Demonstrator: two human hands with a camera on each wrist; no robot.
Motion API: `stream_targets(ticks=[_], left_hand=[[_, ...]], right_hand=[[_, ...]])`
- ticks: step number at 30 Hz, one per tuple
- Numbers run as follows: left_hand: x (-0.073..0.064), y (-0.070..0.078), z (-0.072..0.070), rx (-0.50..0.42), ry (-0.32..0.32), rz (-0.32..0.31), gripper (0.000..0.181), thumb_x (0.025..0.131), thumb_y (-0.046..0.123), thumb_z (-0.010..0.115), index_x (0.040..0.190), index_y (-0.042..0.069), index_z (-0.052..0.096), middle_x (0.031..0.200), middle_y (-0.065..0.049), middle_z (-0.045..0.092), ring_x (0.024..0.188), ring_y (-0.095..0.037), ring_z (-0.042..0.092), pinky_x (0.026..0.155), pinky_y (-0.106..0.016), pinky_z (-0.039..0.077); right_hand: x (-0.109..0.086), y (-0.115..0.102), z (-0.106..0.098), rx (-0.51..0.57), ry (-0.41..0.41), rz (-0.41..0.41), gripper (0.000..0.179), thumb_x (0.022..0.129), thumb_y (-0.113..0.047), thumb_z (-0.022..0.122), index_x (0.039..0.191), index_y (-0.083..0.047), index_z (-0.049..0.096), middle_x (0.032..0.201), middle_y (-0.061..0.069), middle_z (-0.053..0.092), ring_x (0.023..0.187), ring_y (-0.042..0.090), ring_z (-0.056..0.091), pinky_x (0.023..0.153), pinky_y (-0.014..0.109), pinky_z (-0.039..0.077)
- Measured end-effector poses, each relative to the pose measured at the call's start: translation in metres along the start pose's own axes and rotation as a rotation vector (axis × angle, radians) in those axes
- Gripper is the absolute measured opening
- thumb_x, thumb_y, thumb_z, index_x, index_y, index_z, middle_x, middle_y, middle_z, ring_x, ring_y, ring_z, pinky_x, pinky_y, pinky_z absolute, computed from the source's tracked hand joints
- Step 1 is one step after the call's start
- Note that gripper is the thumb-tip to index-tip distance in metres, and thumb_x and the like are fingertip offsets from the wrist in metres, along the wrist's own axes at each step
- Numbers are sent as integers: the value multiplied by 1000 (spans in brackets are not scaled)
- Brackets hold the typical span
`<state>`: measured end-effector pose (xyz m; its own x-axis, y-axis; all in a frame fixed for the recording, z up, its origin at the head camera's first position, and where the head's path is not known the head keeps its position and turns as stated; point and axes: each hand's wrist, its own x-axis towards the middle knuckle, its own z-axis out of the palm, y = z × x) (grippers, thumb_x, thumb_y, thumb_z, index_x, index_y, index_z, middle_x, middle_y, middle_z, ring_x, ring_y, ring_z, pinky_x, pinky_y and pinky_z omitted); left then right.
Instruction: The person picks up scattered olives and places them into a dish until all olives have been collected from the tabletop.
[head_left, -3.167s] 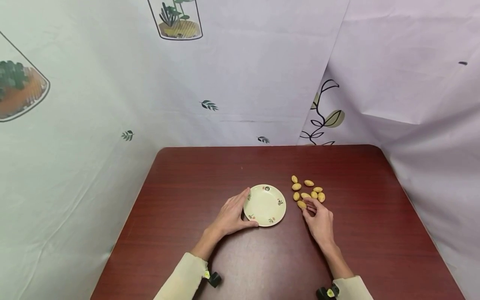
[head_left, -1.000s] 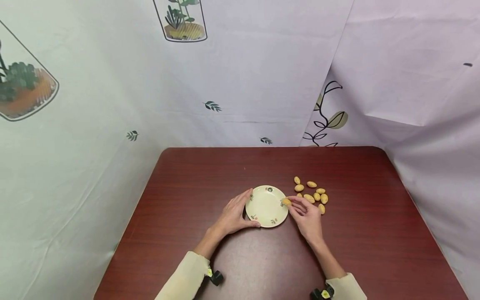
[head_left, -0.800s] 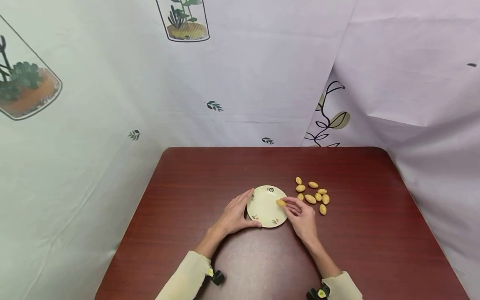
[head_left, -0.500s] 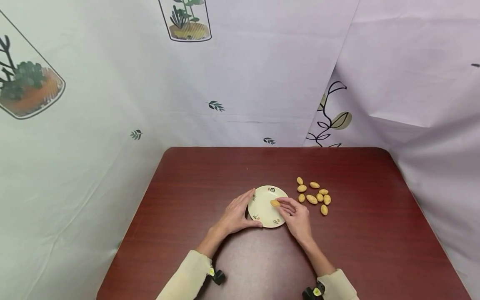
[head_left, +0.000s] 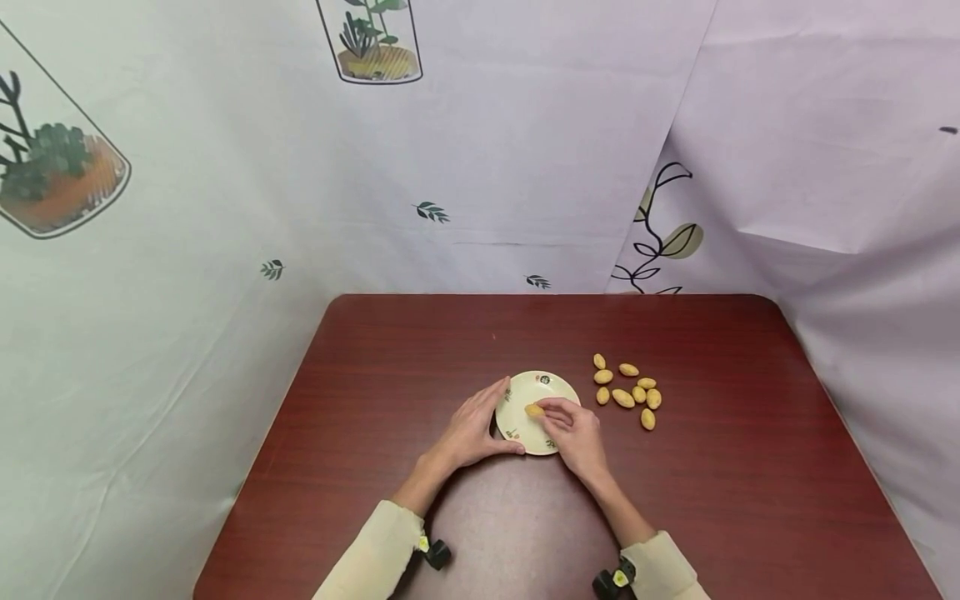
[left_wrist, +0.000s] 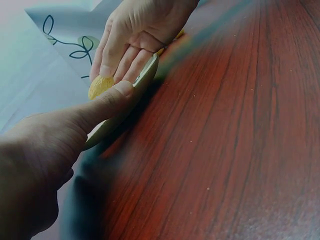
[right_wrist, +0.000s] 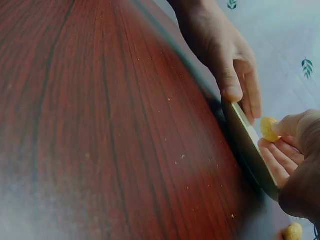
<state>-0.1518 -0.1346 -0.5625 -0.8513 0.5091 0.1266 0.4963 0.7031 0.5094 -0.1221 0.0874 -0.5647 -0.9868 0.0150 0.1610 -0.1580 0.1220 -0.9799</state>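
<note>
A small cream plate with printed motifs round its border lies on the table. My left hand holds the plate's left side, its thumb lying on the front rim and its fingers along the far left edge. Over the plate's middle, my right hand pinches a small yellow oval nut between thumb and fingertips. Close up in the left wrist view, the nut has a rough surface. The right wrist view shows the other fingers near the plate, below the nut.
Several more yellow oval nuts lie loosely grouped right of the plate on the dark red wooden table. White printed cloth hangs behind and along both sides of the table.
My right hand has taken a nut from the group and carried it left over the plate's middle. My left hand stays at the plate's edge.
</note>
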Motion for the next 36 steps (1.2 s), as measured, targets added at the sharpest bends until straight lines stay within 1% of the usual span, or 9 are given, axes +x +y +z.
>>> stream_targets(ticks=[4, 6, 11, 15, 22, 26, 32, 36], left_hand=[[1, 0, 1, -7, -4, -6, 122, 78, 59, 90, 168, 5, 28, 170, -10, 36, 153, -32, 39, 121, -54, 35], [1, 0, 1, -9, -3, -7, 121, 78, 59, 90, 168, 6, 28, 171, -10, 36, 153, -32, 39, 121, -54, 35], [1, -1, 1, -9, -1, -8, 122, 78, 58, 91, 168, 6, 28, 171, -9, 36, 153, -31, 39, 121, -53, 35], [0, 0, 1, -13, 4, -3, 122, 78, 58, 91, 168, 5, 29, 170, -10, 37, 152, -32, 40, 120, -54, 36], [0, 1, 0, -21, 2, -7, 122, 77, 57, 92, 168, 5, 29, 170, -11, 38, 153, -32, 40, 120, -55, 37], [0, 0, 1, -10, 1, 4, 122, 78, 57, 92, 168, 4, 28, 170, -12, 38, 152, -32, 40, 120, -54, 37], [1, -2, 1, -8, 1, 12, 123, 78, 57, 92, 168, 3, 28, 170, -13, 37, 152, -33, 40, 121, -54, 36], [1, -1, 0, -15, -5, 8, 123, 78, 57, 91, 168, 3, 27, 170, -12, 36, 153, -33, 39, 121, -53, 35]], right_hand=[[0, -1, 4, 5, -8, -13, 21, 88, 8, 82, 108, 5, 79, 107, 22, 78, 102, 39, 76, 89, 37, 61], [1, -2, 5, 4, -14, -10, 21, 87, 8, 83, 107, 5, 79, 106, 22, 78, 101, 39, 77, 88, 38, 61], [3, -6, 6, -32, -49, 25, 19, 87, 6, 84, 105, 2, 80, 104, 18, 79, 99, 34, 78, 86, 32, 61], [4, -6, 5, -73, -80, 44, 17, 87, 7, 84, 102, 0, 81, 100, 15, 79, 96, 30, 78, 83, 28, 61], [3, -9, 6, -139, -119, 35, 14, 87, 5, 84, 100, 0, 80, 94, 14, 80, 92, 29, 80, 79, 29, 62], [3, -10, 6, -146, -143, 40, 14, 87, 3, 85, 99, -3, 82, 94, 12, 81, 92, 28, 80, 79, 29, 62], [3, -8, 5, -165, -185, 4, 14, 88, 3, 84, 101, -2, 82, 98, 12, 81, 95, 29, 79, 82, 32, 63], [2, -8, 5, -194, -193, -5, 14, 87, 4, 84, 100, -2, 82, 97, 10, 81, 96, 29, 79, 85, 35, 62]])
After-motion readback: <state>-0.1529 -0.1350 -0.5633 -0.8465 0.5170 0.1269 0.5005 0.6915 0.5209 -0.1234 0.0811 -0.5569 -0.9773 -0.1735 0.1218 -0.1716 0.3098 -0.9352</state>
